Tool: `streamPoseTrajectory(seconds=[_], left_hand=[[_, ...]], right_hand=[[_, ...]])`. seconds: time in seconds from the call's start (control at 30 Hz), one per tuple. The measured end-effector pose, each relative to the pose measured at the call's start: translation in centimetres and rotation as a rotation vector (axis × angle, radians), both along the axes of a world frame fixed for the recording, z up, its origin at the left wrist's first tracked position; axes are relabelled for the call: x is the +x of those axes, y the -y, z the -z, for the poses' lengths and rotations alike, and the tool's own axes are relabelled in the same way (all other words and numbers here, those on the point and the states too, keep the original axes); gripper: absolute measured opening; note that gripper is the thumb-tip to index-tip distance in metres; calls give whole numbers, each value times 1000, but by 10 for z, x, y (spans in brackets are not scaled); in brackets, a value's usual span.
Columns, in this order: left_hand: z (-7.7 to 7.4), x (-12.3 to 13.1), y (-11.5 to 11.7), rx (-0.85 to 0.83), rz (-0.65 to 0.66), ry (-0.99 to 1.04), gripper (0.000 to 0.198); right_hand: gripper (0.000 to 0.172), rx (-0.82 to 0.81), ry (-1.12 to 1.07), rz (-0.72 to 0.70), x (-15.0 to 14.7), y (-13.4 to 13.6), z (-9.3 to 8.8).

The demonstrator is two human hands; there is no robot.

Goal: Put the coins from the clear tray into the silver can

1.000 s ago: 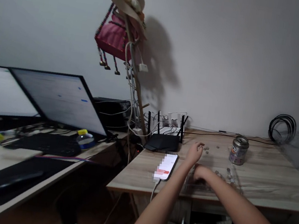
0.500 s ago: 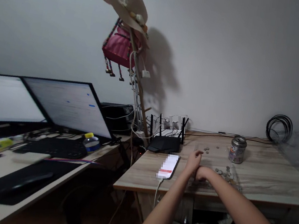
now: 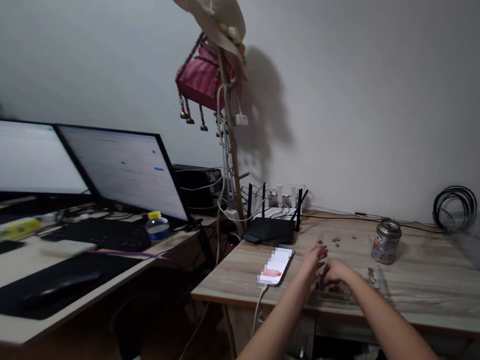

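1. The left hand (image 3: 313, 259) is over the wooden table (image 3: 440, 288), fingers loosely extended; I can't tell from here whether it holds anything.
2. The right hand (image 3: 338, 272) sits just beside it, fingers bent downward; what is in its grip, if anything, I can't make out.
3. Small coins (image 3: 338, 240) lie beyond the hands, toward the wall (image 3: 369, 103); more coins (image 3: 372, 274) show past the right wrist.
4. The table's front edge runs beneath both forearms, nearer the person than the hands. On the left, a phone (image 3: 277, 266) lies near the left forearm, with a black router (image 3: 271, 231) behind it.
5. Rightward there's more reach: a printed can (image 3: 386, 243) stands upright beyond the right wrist, and wood grain runs on past it.
6. Half a second ago the hands overlapped from here; now a narrow gap shows between them. The can hasn't left its place.
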State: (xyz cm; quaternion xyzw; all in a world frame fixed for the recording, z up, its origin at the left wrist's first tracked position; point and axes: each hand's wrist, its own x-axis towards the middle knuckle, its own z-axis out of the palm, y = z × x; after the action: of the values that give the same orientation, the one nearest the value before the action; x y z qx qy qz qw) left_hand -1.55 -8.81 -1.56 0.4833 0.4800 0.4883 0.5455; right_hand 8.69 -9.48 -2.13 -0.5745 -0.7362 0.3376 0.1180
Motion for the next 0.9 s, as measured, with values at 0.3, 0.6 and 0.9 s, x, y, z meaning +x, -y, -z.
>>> streamPoseTrajectory(seconds=[0.3, 0.6, 0.9], left_hand=[[-5, 25, 7, -306, 231, 420, 18], [-21, 20, -24, -456, 233, 638, 19], [-35, 19, -92, -232, 512, 211, 8]], right_hand=[[13, 149, -192, 170, 33, -20, -27], [21, 476, -273, 236, 58, -37, -41], [19, 794, -37, 685, 147, -71, -75]])
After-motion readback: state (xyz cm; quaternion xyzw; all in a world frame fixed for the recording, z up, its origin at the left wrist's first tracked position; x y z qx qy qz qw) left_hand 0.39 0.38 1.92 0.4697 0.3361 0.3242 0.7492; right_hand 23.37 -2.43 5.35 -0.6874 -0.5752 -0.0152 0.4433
